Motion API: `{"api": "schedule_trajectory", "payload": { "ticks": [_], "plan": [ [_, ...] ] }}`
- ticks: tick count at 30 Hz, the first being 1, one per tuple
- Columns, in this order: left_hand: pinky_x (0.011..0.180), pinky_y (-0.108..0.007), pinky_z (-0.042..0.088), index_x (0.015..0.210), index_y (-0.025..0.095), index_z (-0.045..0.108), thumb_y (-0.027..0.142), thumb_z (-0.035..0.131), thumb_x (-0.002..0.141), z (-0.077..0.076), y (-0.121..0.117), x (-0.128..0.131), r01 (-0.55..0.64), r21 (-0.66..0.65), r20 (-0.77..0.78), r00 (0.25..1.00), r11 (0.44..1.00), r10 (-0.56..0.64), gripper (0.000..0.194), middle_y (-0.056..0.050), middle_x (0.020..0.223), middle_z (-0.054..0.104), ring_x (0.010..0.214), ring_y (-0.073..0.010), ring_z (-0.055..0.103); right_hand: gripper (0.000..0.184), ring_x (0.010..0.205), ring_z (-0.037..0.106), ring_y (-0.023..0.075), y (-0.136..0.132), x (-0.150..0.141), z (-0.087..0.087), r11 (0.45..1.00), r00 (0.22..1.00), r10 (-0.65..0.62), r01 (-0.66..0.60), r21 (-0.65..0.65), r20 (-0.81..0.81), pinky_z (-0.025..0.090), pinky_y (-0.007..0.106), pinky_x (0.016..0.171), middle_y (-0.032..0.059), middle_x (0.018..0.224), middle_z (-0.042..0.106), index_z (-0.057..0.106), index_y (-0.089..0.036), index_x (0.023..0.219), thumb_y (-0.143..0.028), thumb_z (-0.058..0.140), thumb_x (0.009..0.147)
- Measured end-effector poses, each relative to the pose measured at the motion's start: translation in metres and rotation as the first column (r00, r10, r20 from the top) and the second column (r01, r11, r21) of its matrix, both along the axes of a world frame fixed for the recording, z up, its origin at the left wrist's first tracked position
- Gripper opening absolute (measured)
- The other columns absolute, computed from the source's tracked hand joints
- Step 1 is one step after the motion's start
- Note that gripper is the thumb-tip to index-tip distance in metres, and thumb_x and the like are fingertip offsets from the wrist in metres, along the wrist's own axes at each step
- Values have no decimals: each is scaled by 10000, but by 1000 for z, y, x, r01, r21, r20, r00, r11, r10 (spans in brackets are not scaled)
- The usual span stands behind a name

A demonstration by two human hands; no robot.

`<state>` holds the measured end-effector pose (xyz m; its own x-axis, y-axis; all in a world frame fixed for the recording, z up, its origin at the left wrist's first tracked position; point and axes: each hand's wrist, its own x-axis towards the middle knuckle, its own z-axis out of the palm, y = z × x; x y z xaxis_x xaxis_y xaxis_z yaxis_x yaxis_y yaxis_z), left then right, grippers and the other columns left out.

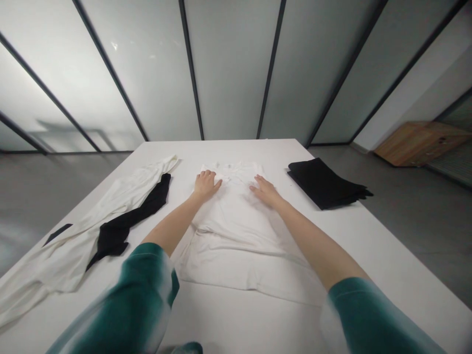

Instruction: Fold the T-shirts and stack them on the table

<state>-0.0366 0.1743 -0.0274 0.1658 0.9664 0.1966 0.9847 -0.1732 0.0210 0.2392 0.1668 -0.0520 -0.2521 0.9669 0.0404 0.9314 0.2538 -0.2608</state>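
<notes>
A white T-shirt (236,231) lies spread on the white table (387,246), its collar at the far end. My left hand (205,185) rests on the shirt's far left shoulder with fingers curled over a fold of cloth. My right hand (264,191) lies flat, fingers spread, on the far right shoulder. Both arms reach forward over the shirt, with teal sleeves near the camera.
A folded stack of black garments (326,183) sits at the right of the table. At the left lie loose white garments (73,241) with a crumpled black garment (129,223) on top. Glass wall panels stand behind; a wooden cabinet (420,142) is far right.
</notes>
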Motion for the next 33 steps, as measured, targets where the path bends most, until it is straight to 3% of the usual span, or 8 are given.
{"api": "schedule_trajectory", "payload": {
  "ticks": [2,5,10,15,25,33],
  "plan": [
    [1066,-415,375,1292,186,566,543,340,956,5,-18,-4,-13,-67,6,1000,998,14,540,-142,1318,578,1259,-294,493,614,1447,322,259,-11,16,1,998,1000,15,-16,57,16,265,418,1170,132,1560,377,401,-140,1490,-479,333,982],
    [1064,-391,388,1352,176,525,572,348,947,1,-49,-9,17,-149,4,1000,989,-16,594,-130,1372,556,1280,-286,489,588,1419,363,285,-36,31,1,996,996,38,-45,76,85,274,432,1165,140,1526,429,457,-143,1454,-465,357,972],
    [1172,-449,243,1536,102,291,655,262,942,-25,-85,-2,15,-279,-38,999,960,-27,812,-192,1605,259,1480,-347,232,697,1479,229,328,-68,25,-10,1000,981,6,-9,15,194,215,489,1178,173,1614,234,353,-124,1518,-550,320,967],
    [1191,-506,168,1573,191,212,690,228,929,-36,-77,-4,8,-295,-73,997,955,-31,815,-140,1642,156,1510,-336,121,748,1500,148,325,-65,15,-20,997,975,-23,40,-71,223,145,528,1190,145,1635,170,273,-181,1560,-624,244,958],
    [1194,-476,182,1575,201,204,663,257,944,-33,-41,-17,45,-272,-92,993,961,-73,784,-135,1637,190,1509,-303,155,745,1505,124,316,-37,6,-11,995,974,-36,54,-78,222,138,497,1195,160,1635,154,243,-169,1571,-609,252,970],
    [1195,-477,190,1566,195,234,660,251,946,-32,-53,-22,48,-276,-97,992,960,-77,775,-134,1639,166,1512,-295,135,744,1508,100,303,-42,9,-11,997,974,6,13,-82,228,127,469,1203,159,1636,140,244,-152,1570,-600,263,976]
  ]
}}
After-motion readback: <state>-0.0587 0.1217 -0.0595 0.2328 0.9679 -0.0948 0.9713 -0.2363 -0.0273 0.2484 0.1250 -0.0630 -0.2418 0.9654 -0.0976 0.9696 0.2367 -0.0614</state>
